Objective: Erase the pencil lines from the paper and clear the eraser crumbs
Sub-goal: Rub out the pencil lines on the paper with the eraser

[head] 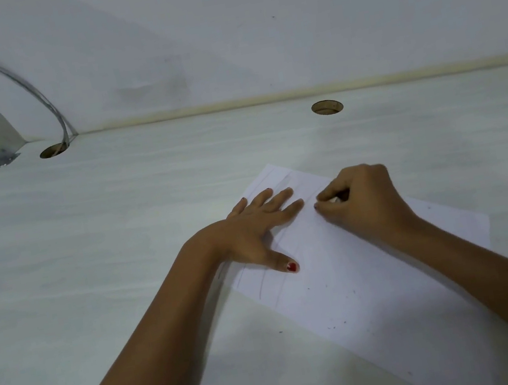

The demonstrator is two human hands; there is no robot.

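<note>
Pressing paper under flat left hand, right hand pinching eraser alongside

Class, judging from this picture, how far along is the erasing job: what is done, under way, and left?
Done: the right part of the paper looks line-free. Under way: the left hand presses the sheet flat; the right hand pinches an eraser against it. Left: faint pencil lines near the left edge, and crumbs to clear.

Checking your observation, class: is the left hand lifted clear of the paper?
No, the left hand lies flat on the paper, fingers spread.
</note>
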